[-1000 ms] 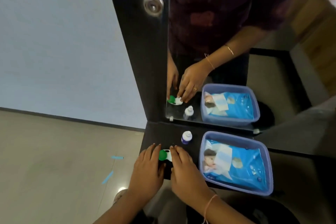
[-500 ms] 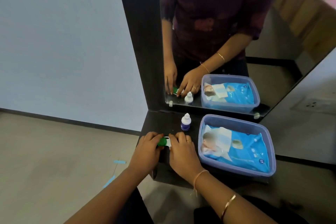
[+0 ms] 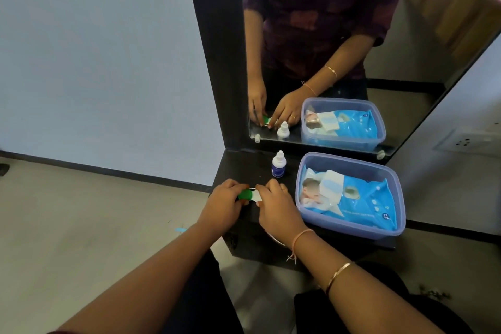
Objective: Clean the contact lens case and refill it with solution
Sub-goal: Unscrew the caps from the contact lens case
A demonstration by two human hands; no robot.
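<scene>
Green-capped lens case [image 3: 250, 195] is low at the bench [image 3: 244, 165], seven o'clock from the solution bottle [image 3: 278, 165]; my left hand [image 3: 223, 205] grasps the green cap [image 3: 244, 194] and my right hand [image 3: 276, 206] pinches the white end. I judge I'm on the opening step: next, twist both lids off without spilling

- Shelf [image 3: 244, 168] stands before the mirror [image 3: 393, 62].
- Contact lens case [image 3: 250, 195] lies on the shelf's front left, held between the left hand [image 3: 225, 205] and the right hand [image 3: 276, 206].
- Solution bottle [image 3: 278, 164] stands upright behind the case.
- Plastic container [image 3: 352, 229] sits right of the bottle.
- Wet wipes pack [image 3: 360, 198] lies inside the container.
</scene>
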